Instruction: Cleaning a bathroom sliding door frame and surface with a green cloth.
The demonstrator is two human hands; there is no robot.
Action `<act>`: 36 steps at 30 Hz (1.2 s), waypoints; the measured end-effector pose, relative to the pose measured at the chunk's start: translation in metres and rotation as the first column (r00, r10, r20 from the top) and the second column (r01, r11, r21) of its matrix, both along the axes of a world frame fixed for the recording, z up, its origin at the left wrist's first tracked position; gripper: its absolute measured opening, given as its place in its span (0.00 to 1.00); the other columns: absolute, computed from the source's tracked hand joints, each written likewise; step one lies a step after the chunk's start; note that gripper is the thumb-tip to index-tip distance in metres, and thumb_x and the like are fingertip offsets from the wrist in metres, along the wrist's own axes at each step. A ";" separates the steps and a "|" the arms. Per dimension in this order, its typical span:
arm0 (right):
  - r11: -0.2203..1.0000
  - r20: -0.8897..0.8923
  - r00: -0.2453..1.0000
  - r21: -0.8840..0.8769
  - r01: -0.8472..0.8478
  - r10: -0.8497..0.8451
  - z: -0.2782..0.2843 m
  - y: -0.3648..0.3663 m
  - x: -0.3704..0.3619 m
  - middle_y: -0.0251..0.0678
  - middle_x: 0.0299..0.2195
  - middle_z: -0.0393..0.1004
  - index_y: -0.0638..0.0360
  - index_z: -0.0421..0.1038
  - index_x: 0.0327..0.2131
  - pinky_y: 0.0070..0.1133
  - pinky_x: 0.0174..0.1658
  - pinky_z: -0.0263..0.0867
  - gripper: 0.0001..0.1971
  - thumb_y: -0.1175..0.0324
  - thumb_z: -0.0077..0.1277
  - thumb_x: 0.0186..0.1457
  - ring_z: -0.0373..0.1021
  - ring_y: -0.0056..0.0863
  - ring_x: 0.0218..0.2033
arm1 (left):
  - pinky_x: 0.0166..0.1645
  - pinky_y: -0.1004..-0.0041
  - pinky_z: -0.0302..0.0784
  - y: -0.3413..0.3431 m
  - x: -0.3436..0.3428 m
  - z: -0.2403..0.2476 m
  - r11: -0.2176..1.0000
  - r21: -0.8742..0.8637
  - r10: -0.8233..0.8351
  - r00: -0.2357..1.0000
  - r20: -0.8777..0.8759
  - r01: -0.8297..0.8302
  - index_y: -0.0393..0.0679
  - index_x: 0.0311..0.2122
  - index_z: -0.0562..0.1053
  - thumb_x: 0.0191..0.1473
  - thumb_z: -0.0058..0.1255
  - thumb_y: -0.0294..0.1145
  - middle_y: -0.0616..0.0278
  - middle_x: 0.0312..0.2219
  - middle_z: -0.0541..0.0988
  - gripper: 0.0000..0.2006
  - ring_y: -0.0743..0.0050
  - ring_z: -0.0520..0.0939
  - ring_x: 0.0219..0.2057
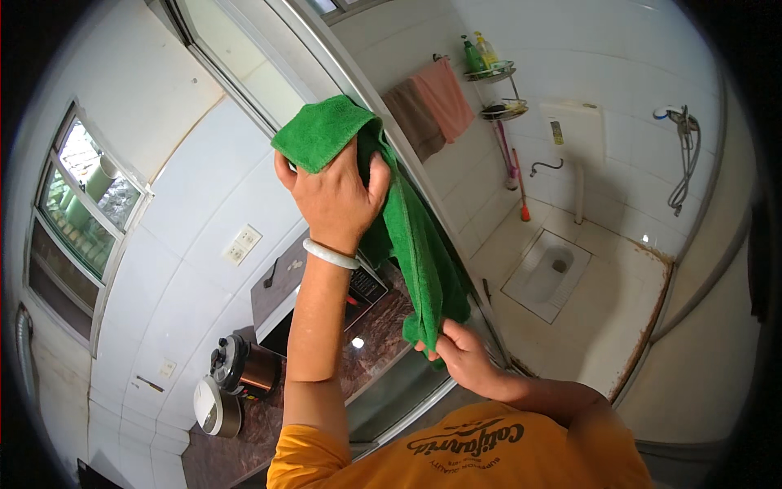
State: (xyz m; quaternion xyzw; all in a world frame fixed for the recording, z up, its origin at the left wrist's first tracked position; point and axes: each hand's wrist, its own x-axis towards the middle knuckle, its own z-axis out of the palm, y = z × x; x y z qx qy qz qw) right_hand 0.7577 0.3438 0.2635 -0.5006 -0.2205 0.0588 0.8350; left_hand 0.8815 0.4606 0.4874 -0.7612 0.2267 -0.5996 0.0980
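A green cloth (419,261) hangs in long folds in front of a silver-framed sliding door (371,90). My left hand (338,191) is raised high and grips the cloth's upper part, pressing it against the door's frame; some fingers are hidden beneath the fabric. A pale bangle (331,254) circles my left wrist. Lower down and to the right, my right hand (464,354) pinches the cloth's bottom end with bent fingers.
Left of the door, a dark marbled counter (236,448) bears a pressure cooker (248,367), a white-lidded cooker (216,407) and a boxy appliance (281,285). To the right are a squat toilet (550,269), a corner rack (493,73), hanging towels (444,98) and a shower head (684,118).
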 end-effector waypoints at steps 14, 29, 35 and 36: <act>0.857 -0.448 0.881 -0.383 -0.346 0.155 -0.106 0.013 -0.016 0.36 0.31 0.78 0.67 0.72 0.37 0.25 0.34 0.69 0.11 0.70 0.41 0.60 0.71 0.21 0.27 | 0.62 0.46 0.53 0.019 -0.024 -0.193 0.987 0.141 -0.020 0.931 -0.363 0.076 0.51 0.47 0.77 0.47 0.54 0.43 0.59 0.49 0.76 0.20 0.58 0.73 0.54; 0.959 -0.177 0.984 -0.281 -0.029 -0.022 -0.100 0.008 -0.009 0.35 0.29 0.78 0.64 0.71 0.36 0.23 0.31 0.67 0.12 0.66 0.40 0.65 0.70 0.21 0.24 | 0.64 0.52 0.50 0.021 -0.002 -0.053 0.978 0.203 -0.023 0.995 -0.099 0.043 0.54 0.42 0.80 0.47 0.52 0.51 0.62 0.44 0.79 0.19 0.62 0.76 0.51; 0.993 -0.024 0.998 -0.101 -0.065 0.062 0.007 0.012 0.016 0.31 0.30 0.76 0.62 0.71 0.40 0.17 0.31 0.65 0.14 0.64 0.37 0.69 0.64 0.15 0.24 | 0.63 0.54 0.52 0.024 0.007 0.053 0.965 0.245 0.069 0.992 0.102 -0.092 0.54 0.48 0.78 0.50 0.50 0.53 0.61 0.41 0.82 0.22 0.62 0.79 0.47; 0.994 0.020 0.997 -0.084 -0.071 0.073 0.027 0.014 0.019 0.31 0.30 0.76 0.62 0.71 0.40 0.17 0.31 0.65 0.14 0.63 0.37 0.69 0.64 0.15 0.24 | 0.63 0.54 0.53 0.024 0.009 0.071 0.964 0.243 0.078 0.989 0.126 -0.107 0.55 0.49 0.77 0.51 0.49 0.53 0.61 0.42 0.82 0.23 0.62 0.80 0.47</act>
